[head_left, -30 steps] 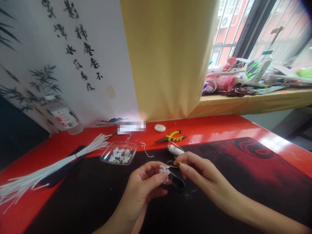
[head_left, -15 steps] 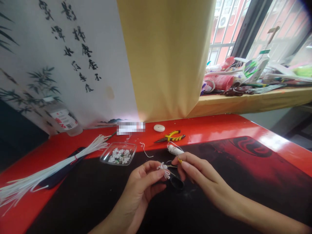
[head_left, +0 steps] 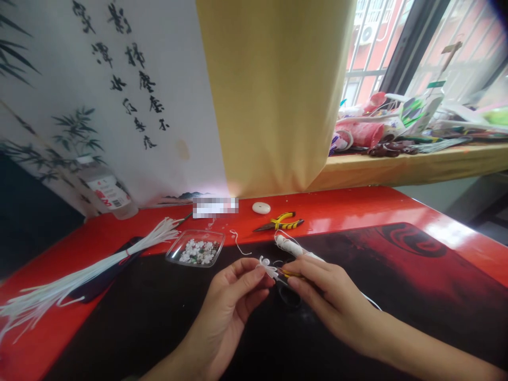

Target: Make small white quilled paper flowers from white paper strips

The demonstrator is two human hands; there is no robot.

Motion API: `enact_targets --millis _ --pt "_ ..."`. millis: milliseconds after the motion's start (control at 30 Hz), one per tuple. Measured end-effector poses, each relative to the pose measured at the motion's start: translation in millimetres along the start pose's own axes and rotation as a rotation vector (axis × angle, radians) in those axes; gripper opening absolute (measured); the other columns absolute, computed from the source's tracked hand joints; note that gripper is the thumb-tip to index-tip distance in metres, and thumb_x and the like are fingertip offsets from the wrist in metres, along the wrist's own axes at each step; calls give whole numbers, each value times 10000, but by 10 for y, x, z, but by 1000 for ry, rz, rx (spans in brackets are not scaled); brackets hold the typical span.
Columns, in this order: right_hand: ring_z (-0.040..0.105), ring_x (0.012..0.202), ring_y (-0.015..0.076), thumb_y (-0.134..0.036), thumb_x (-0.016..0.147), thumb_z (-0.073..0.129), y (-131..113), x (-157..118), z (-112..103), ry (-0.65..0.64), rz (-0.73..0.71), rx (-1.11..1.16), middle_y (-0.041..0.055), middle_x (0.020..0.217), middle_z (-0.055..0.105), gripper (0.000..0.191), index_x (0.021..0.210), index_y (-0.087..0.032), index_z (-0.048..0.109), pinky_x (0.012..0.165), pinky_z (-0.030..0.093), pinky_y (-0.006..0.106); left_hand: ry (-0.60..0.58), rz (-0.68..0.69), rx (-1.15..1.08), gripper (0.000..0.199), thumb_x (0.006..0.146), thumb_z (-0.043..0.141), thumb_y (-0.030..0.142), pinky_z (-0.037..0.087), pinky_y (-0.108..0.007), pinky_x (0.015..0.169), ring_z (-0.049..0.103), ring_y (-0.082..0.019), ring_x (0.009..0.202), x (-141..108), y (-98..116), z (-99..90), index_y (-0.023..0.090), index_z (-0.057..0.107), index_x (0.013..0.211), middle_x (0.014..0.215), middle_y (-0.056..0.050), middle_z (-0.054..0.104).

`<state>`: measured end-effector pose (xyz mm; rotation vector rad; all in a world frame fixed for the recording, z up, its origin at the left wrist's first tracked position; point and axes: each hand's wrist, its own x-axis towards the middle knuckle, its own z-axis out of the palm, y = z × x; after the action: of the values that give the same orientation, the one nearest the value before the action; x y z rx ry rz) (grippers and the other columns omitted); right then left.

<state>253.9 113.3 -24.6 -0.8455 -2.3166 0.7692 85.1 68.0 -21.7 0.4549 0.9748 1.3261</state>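
Note:
My left hand (head_left: 234, 293) pinches a small white cord knot (head_left: 265, 263) with several loops between thumb and fingertips. Just right of it, my right hand (head_left: 327, 280) is closed on a slim yellow tool (head_left: 292, 274). The tool's narrow end points at the white loops; its exact kind is partly hidden by my fingers. A black oval loop, like a scissors handle (head_left: 289, 297), shows on the mat below my hands. Behind my right hand lies a roll of white cord (head_left: 288, 245), with a strand running out past my wrist.
A clear dish of white flower beads (head_left: 200, 253) stands at the left edge of the black mat (head_left: 138, 317). Yellow-black pliers (head_left: 282, 222) and a white oval object (head_left: 261, 208) lie behind. Bundled white cords (head_left: 107, 264) and a bottle (head_left: 109, 193) are further left.
My right hand has lowered the yellow tool, which now lies flatter and nearer the loops. My left hand has turned the cord knot slightly. The view has shifted a little.

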Motion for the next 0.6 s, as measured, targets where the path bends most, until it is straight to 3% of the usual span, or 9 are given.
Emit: enact_targets --millis 433,600 --pt "493 656 117 -213 873 390 -50 -7 -74 -125 -58 63 12 753 550 171 904 -191 557 611 373 234 -97 -85 41 81 737 592 113 483 -147 565 570 -70 635 -47 35 39 138 566 809 700 0 600" --pt "477 633 100 -249 875 402 -81 12 -108 -217 51 231 -12 703 543 184 860 -189 576 590 370 206 -183 -127 51 81 759 545 119 459 -175 565 562 -88 634 -49 41 25 150 544 834 687 -1 582"
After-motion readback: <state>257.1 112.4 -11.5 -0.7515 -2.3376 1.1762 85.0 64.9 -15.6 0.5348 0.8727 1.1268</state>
